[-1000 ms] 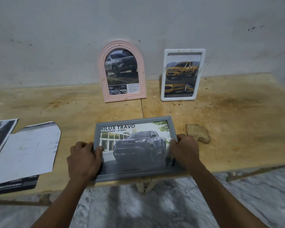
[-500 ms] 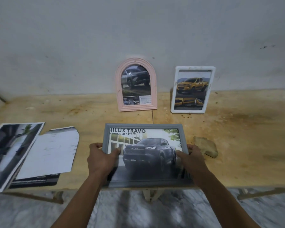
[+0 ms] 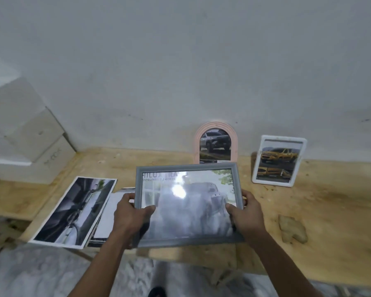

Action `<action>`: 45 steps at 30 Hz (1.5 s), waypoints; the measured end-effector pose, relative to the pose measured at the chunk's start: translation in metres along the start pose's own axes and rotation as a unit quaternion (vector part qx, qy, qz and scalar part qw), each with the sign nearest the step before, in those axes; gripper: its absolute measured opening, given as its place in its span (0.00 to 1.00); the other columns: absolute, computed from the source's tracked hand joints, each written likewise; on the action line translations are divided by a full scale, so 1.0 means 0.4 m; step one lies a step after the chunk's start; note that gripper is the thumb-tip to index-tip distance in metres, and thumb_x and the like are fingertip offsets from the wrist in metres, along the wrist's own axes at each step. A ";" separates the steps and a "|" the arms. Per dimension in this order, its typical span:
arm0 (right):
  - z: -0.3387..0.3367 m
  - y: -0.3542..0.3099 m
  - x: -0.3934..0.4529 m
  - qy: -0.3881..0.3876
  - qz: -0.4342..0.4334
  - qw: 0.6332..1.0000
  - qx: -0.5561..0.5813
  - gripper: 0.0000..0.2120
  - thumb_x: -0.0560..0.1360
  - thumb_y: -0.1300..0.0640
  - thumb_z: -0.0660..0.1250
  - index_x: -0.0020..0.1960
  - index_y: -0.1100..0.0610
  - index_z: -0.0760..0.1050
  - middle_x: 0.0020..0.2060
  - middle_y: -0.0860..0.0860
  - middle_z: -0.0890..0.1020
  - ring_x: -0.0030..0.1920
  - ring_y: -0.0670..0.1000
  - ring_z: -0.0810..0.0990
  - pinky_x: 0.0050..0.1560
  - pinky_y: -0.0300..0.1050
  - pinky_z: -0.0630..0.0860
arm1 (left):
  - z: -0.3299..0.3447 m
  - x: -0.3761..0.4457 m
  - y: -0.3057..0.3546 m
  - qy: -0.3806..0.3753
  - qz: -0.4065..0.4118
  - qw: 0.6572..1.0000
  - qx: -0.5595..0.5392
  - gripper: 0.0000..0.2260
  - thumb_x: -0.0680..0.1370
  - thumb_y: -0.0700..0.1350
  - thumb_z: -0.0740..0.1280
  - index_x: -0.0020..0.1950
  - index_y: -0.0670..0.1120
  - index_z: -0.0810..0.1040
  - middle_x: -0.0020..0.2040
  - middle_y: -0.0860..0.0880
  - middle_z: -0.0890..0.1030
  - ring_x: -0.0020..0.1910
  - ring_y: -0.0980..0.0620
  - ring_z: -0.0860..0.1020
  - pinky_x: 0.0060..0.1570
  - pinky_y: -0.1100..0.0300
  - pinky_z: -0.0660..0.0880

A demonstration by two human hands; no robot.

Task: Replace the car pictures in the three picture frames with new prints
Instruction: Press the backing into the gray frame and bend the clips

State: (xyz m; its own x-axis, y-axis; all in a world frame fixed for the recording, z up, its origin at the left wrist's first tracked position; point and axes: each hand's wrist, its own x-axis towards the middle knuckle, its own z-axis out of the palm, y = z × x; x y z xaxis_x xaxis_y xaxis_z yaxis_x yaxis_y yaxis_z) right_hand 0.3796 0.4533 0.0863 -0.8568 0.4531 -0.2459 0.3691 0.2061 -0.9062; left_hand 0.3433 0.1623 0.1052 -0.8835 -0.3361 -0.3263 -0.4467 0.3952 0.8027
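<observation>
- Grey frame (image 3: 189,205) held up off the bench (image 3: 330,202), tilted back toward the camera, its near lower edge out past the bench's front edge.
- Left hand (image 3: 130,217) clasps the frame's left side: thumb over the front glass, fingers wrapped behind.
- Right hand (image 3: 247,215) clasps the right side the same way, thumb on the glass, fingers curled round the outer edge.
- Glass shows strong glare; behind it a dark truck print, blurred, with white lettering at top left only partly readable.
- Pink arched frame (image 3: 215,144) stands upright against the wall (image 3: 180,61) at the back of the bench, showing a silver truck; its bottom is hidden behind the grey frame's top edge.
- White frame (image 3: 279,160) stands to the right of the pink one, leaning on the wall, showing a yellow pickup.
- Loose prints (image 3: 77,211) lie flat on the bench's left part, just beside the left hand; top one a dark car picture with a white border, more sheets underneath.
- Tan cloth lump (image 3: 292,229) lies on the bench right of the right hand, apart from it.
- White boxes (image 3: 30,133) stacked at far left against the wall.
</observation>
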 end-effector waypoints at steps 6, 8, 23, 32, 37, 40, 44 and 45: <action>0.209 -0.118 0.068 0.021 -0.003 1.000 -0.020 0.24 0.75 0.60 0.70 0.68 0.50 0.68 0.53 0.52 0.81 0.45 0.54 0.82 0.37 0.49 0.83 | -0.102 0.220 0.008 0.002 0.030 1.000 0.003 0.24 0.67 0.44 0.80 0.57 0.46 0.73 0.46 0.44 0.83 0.42 0.45 0.82 0.47 0.45 0.81; 0.277 -0.155 0.093 0.023 0.009 0.999 -0.045 0.22 0.75 0.64 0.68 0.66 0.52 0.69 0.50 0.54 0.81 0.41 0.54 0.81 0.29 0.43 0.79 | -0.132 0.299 0.013 0.003 0.044 0.999 0.020 0.26 0.68 0.44 0.79 0.61 0.45 0.71 0.48 0.45 0.82 0.43 0.46 0.80 0.47 0.50 0.80; 0.599 -0.244 0.326 0.088 0.000 0.992 -0.090 0.27 0.71 0.49 0.75 0.65 0.54 0.70 0.51 0.51 0.82 0.49 0.55 0.81 0.51 0.52 0.80 | -0.141 0.695 0.061 0.027 0.101 0.994 0.023 0.31 0.67 0.48 0.80 0.65 0.42 0.70 0.56 0.41 0.81 0.46 0.43 0.79 0.45 0.53 0.77; 0.703 -0.191 0.482 0.144 -0.010 0.987 -0.069 0.29 0.71 0.48 0.75 0.67 0.53 0.69 0.60 0.54 0.80 0.59 0.57 0.78 0.58 0.60 0.76 | -0.051 0.873 0.056 0.025 0.121 0.992 -0.004 0.30 0.69 0.47 0.79 0.65 0.43 0.70 0.58 0.42 0.80 0.55 0.41 0.79 0.53 0.49 0.76; 0.721 -0.180 0.534 0.152 -0.019 0.986 -0.065 0.30 0.71 0.50 0.75 0.68 0.56 0.69 0.59 0.55 0.80 0.59 0.58 0.78 0.59 0.54 0.76 | -0.020 0.926 0.049 0.024 0.134 0.991 -0.009 0.29 0.69 0.47 0.78 0.65 0.42 0.70 0.59 0.41 0.79 0.57 0.40 0.79 0.56 0.46 0.76; 0.733 -0.172 0.554 0.159 -0.014 0.986 -0.056 0.27 0.72 0.52 0.75 0.67 0.56 0.70 0.56 0.55 0.80 0.56 0.57 0.78 0.56 0.49 0.76 | -0.006 0.948 0.039 0.025 0.132 0.991 -0.003 0.29 0.69 0.48 0.78 0.64 0.43 0.70 0.59 0.41 0.79 0.58 0.39 0.78 0.56 0.45 0.76; 0.744 -0.156 0.564 0.158 -0.006 0.986 -0.059 0.27 0.72 0.52 0.75 0.67 0.56 0.70 0.58 0.56 0.80 0.58 0.56 0.77 0.56 0.48 0.75 | 0.003 0.962 0.033 0.023 0.138 0.990 0.007 0.29 0.69 0.47 0.78 0.64 0.41 0.70 0.59 0.40 0.80 0.57 0.38 0.79 0.56 0.45 0.77; 0.746 -0.153 0.566 0.158 -0.002 0.986 -0.060 0.28 0.72 0.51 0.74 0.68 0.56 0.69 0.59 0.56 0.80 0.59 0.57 0.77 0.57 0.49 0.75 | 0.004 0.966 0.033 0.022 0.138 0.990 0.008 0.29 0.69 0.47 0.79 0.65 0.41 0.70 0.59 0.40 0.80 0.57 0.39 0.79 0.55 0.46 0.77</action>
State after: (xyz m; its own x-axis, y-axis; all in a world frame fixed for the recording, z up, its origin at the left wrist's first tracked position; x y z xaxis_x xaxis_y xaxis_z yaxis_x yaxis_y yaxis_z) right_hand 0.0554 0.2844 -0.0166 -0.7110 0.6951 -0.1061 0.4218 0.3009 -0.8553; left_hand -0.0040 0.0390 -0.0111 -0.9655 -0.2500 -0.0727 -0.1912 0.4912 0.8498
